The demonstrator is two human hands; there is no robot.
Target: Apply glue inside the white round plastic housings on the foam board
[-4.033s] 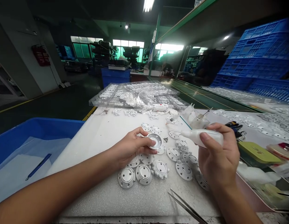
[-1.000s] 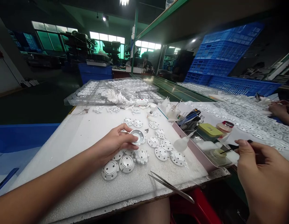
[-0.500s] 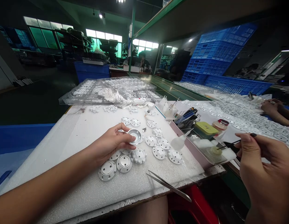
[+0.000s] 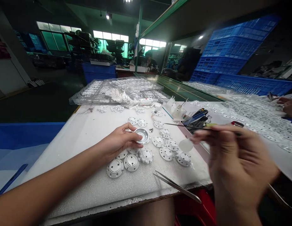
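My left hand [image 4: 120, 138] is shut on a round white shallow part [image 4: 145, 135], its hollow side facing up and the thumb over its rim. Below and beside it, several similar round white parts [image 4: 132, 161] with dark holes lie on the white foam sheet [image 4: 87, 185]. My right hand [image 4: 237, 160], blurred by motion, is shut on a thin dark stick [image 4: 181, 126], its tip pointing left toward the held part; the kind of tip is too fine to tell. Tiny dark bits [image 4: 151, 130] lie beside the held part. Metal tweezers [image 4: 181, 189] rest near the front edge.
A translucent bottle [image 4: 186, 145] and a box of tools [image 4: 196, 119] stand at right, partly behind my right hand. Clear trays of white pieces [image 4: 76, 99] lie at the back. Blue crates [image 4: 228, 50] are stacked far right, near another person's hand [image 4: 290, 106].
My right hand has moved left with the dark stick, from beside the tool box toward the held part. My left hand keeps hold of the round part. The whole view has shifted slightly.
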